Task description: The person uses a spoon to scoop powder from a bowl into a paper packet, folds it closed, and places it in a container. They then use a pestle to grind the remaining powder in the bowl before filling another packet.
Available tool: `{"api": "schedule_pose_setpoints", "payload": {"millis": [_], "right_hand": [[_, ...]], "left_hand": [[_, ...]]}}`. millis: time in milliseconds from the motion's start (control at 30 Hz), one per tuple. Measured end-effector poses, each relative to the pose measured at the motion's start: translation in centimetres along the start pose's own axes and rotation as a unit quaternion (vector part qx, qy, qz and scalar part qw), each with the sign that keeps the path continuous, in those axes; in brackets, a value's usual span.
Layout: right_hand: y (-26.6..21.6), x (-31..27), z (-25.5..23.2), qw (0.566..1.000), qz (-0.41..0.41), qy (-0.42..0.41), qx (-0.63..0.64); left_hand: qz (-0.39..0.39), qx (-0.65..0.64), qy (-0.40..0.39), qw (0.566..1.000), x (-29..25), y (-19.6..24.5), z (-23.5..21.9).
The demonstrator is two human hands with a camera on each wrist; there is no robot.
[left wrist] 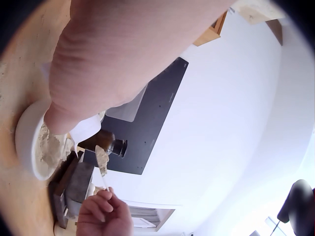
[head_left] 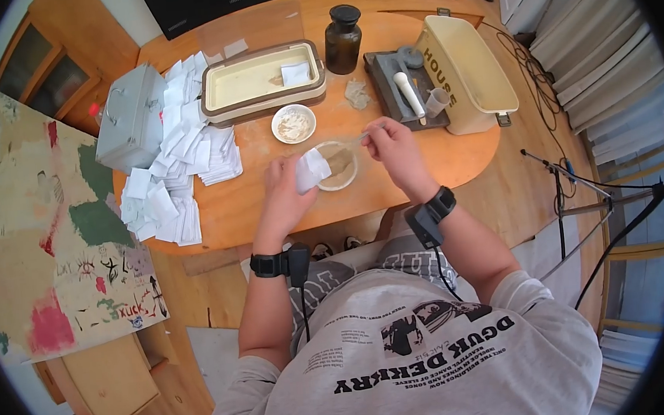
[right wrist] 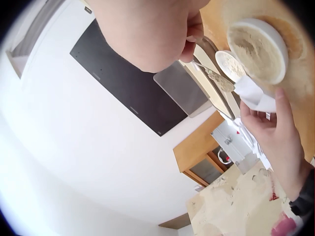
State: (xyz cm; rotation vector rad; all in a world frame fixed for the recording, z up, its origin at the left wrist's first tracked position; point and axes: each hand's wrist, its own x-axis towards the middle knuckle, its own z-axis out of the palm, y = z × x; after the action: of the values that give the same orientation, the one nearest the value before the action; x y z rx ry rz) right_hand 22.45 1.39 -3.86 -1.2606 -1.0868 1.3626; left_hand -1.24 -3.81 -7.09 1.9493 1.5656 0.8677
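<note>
My left hand (head_left: 282, 192) holds a small white paper packet (head_left: 311, 170) between thumb and fingers, at the near left rim of a white bowl (head_left: 355, 177) of beige powder (head_left: 343, 177). Across the bowl, my right hand (head_left: 396, 152) pinches the thin handle of a small spoon (right wrist: 220, 80). Its long, narrow end carries a heap of beige powder, close to the packet's mouth in the right wrist view. Behind sits a smaller white bowl (head_left: 275, 131) with whitish powder. The inside of the packet is hidden.
Piles of white packets (head_left: 179, 141) lie at the left beside a grey metal case (head_left: 128, 118). Behind are a cream tray box (head_left: 240, 82) and a dark brown jar (head_left: 343, 43). At right, a dark tray (head_left: 385, 86) bears a white pestle (head_left: 407, 92), beside a cream bin (head_left: 486, 78).
</note>
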Motion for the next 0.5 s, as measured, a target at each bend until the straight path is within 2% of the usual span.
{"api": "schedule_pose_setpoints", "payload": {"millis": [33, 67, 100, 133, 167, 233, 267, 333, 367, 433, 467, 500], "right_hand": [[-0.3, -0.3, 0.7, 1.000, -0.001, 0.002, 0.000], [-0.5, -1.0, 1.5, 0.991, -0.078, -0.026, -0.109], [-0.8, -1.8, 2.1, 0.963, -0.152, -0.053, -0.216], [-1.7, -2.5, 2.5, 0.939, -0.207, -0.060, -0.268], [-1.8, -2.8, 2.5, 0.939, -0.208, -0.061, -0.268], [-2.0, -3.2, 2.2, 0.895, -0.336, -0.032, -0.291], [-2.4, -3.4, 1.9, 0.895, -0.336, -0.036, -0.290], [-3.0, -3.8, 1.2, 0.925, -0.259, -0.017, -0.277], [-2.8, -3.5, 1.0, 0.925, -0.258, -0.016, -0.278], [-1.9, -2.5, 0.3, 0.889, -0.302, -0.012, -0.344], [-1.2, -2.0, 0.0, 0.889, -0.302, -0.011, -0.344], [-0.3, -1.4, -0.4, 0.886, -0.301, -0.021, -0.352]], "left_hand": [[0.003, 0.000, -0.001, 1.000, 0.1, 0.3, 0.0], [0.004, -0.006, -0.005, 1.000, 0.1, 0.7, 0.0], [0.005, -0.012, -0.009, 1.000, 0.0, 0.9, 0.0], [0.006, -0.012, -0.009, 1.000, 0.1, 1.0, 0.1], [0.002, -0.012, -0.011, 1.000, 0.1, 1.1, 0.1], [-0.008, -0.011, -0.009, 1.000, -0.2, 0.7, 0.0], [-0.006, -0.026, 0.004, 1.000, -0.3, 0.1, 0.1], [-0.003, -0.042, 0.016, 0.999, -0.5, -0.9, 0.3], [-0.027, -0.049, 0.028, 0.998, -0.5, -1.4, 0.2], [-0.047, -0.056, 0.037, 0.997, -0.5, -2.5, 0.7], [-0.077, -0.192, 0.048, 0.977, -0.5, -3.0, 1.0], [-0.106, -0.324, 0.058, 0.938, -0.5, -3.6, 1.2]]}}
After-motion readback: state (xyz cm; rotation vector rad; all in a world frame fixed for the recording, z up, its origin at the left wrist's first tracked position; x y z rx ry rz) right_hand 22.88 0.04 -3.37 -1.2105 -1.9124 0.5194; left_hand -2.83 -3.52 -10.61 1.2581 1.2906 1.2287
